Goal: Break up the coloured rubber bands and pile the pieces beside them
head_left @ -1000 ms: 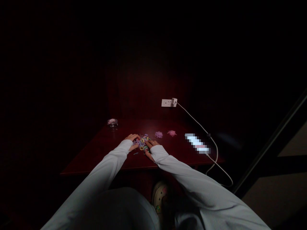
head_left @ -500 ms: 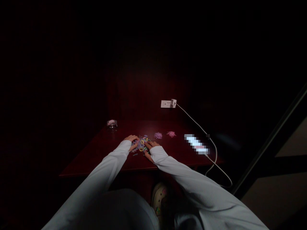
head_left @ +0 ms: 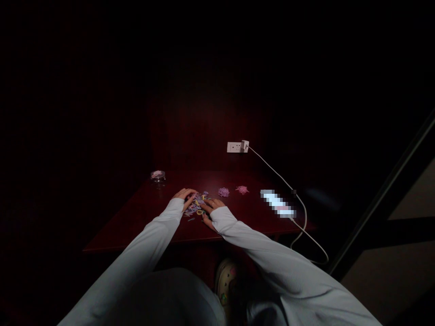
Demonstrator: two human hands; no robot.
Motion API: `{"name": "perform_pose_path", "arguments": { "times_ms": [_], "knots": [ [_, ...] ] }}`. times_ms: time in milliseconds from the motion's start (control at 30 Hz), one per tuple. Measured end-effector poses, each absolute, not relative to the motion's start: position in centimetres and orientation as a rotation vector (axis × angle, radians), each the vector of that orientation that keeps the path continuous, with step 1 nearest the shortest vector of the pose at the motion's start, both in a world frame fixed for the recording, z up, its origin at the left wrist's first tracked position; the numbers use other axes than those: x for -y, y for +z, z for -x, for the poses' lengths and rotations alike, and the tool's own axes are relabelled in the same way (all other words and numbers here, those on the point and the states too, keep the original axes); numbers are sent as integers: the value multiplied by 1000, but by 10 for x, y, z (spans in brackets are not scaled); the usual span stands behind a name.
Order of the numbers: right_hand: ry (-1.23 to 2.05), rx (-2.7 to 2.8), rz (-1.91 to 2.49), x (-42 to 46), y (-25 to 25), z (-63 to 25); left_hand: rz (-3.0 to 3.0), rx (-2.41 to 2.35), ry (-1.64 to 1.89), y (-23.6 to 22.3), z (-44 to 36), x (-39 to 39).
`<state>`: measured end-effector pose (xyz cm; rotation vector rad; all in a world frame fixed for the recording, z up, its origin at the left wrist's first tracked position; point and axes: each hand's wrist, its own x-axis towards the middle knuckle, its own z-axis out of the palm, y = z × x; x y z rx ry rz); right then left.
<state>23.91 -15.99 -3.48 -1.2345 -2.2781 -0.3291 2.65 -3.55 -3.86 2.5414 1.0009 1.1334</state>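
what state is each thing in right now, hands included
mixed pile: loose, between the hands
left hand: fingers at the pile, grip unclear
right hand: same, grip unclear
purple pile: heaped
pink pile: heaped
clear container: pink contents, lid unclear
charger: plugged into outlet
cable: slack, looped
pixelated device: bright, cable at near end

- Tabletop point(head_left: 132, 217): dark red, with a faint sheen toward the rear; I see its near edge run straight.
- Rear left: low clear container point(head_left: 158, 176), pink pieces showing at its top.
- Centre, toward the near edge: mixed heap point(head_left: 195, 207) of small coloured pieces, mostly purple, yellow loops included.
- Just in front of the heap: small greyish piece point(head_left: 191, 219).
- Right of the heap: purple pile point(head_left: 223, 192), then pink pile point(head_left: 242, 190), set apart.
- Far right: bright elongated object point(head_left: 277, 203), pixelated.
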Motion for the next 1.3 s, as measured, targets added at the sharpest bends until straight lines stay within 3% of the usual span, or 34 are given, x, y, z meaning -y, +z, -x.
{"name": "perform_pose_path", "arguments": {
  "times_ms": [500,1300],
  "knots": [
    [-133,1926,1576,150,-25,-237,-2596,-836,1080,-30,-41,62],
    [33,1742,1739,157,-15,-244,-2614,-803,997,-32,-42,67]
  ]
}}
